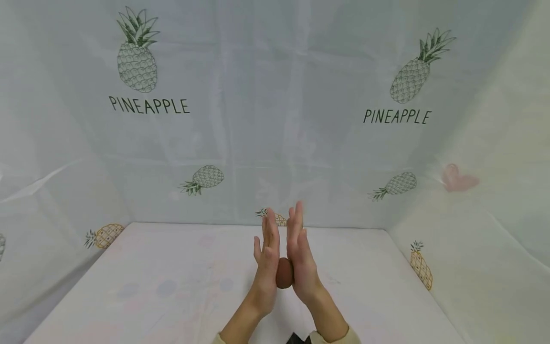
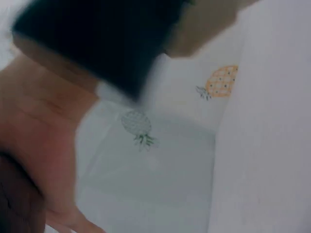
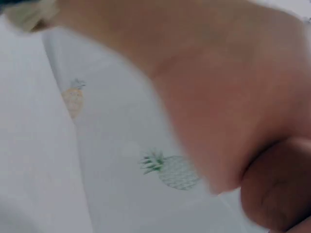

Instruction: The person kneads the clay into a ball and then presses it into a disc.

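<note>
A rounded brown lump (image 1: 284,274), like a ball of modelling clay, is pressed between two upright palms. My left hand (image 1: 267,272) touches it from the left, its fingers straight and pointing up and away. From the right, my right hand (image 1: 303,270) presses against it with fingers extended in the same way. The fingertips of the two hands stand a little apart. Fine creases show on the surface of the lump (image 3: 277,189) in the right wrist view. In the left wrist view only a dark part of the lump (image 2: 19,199) shows beside the palm.
Below the hands lies a white table surface (image 1: 172,267) with faint coloured spots. A pale sheet (image 1: 275,119) printed with pineapples hangs behind it and along both sides. A black strap (image 1: 296,339) shows near a light sleeve (image 1: 339,337) at the bottom edge.
</note>
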Demonstrator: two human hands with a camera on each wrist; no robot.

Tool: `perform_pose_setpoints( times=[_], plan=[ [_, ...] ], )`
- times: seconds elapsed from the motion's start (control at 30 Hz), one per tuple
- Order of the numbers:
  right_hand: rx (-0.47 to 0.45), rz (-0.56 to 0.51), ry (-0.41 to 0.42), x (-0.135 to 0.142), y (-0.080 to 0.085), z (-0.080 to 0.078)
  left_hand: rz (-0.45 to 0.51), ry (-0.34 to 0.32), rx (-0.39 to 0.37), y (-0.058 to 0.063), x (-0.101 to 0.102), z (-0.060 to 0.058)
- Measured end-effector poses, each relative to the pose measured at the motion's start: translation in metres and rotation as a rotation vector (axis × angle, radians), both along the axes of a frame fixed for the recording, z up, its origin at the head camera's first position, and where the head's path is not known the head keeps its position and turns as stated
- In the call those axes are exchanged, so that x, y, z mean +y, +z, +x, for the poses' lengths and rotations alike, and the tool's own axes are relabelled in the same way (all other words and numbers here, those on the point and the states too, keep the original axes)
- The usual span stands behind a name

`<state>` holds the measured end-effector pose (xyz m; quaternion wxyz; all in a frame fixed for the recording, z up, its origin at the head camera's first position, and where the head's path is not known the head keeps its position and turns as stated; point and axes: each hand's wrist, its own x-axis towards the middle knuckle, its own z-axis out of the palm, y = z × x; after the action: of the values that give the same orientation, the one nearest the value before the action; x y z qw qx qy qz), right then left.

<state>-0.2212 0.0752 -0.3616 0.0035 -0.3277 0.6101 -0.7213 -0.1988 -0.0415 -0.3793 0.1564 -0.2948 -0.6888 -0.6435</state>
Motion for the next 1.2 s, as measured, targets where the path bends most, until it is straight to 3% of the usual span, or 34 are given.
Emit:
perform_pose_setpoints(
  times=[0.2,0.5,0.73,0.83,0.97,1.07,1.2],
  plan=[
    [-0.067,0.027,0.058,-0.012,-0.011,-0.001,0.013,0.053,-0.022,0.005,-0.012,-0.006],
    [0.043,0.069,0.073,-0.014,0.001,0.014,0.085,0.097,-0.086,-0.006,-0.022,-0.026],
    [0.088,-0.001,0.026,0.000,0.007,0.008,0.011,0.045,-0.044,-0.011,-0.002,-0.013],
    [0.059,-0.020,0.023,0.004,0.006,0.003,-0.012,0.033,-0.003,-0.007,0.003,-0.004],
    [-0.003,-0.013,0.059,0.000,0.001,-0.001,-0.043,0.067,0.059,0.002,0.000,0.003],
    [-0.035,0.012,0.091,-0.007,-0.004,-0.001,-0.035,0.096,0.062,0.006,-0.007,0.001],
    [-0.034,0.045,0.116,-0.014,-0.007,0.006,0.032,0.111,0.009,0.007,-0.018,-0.009]
  ],
)
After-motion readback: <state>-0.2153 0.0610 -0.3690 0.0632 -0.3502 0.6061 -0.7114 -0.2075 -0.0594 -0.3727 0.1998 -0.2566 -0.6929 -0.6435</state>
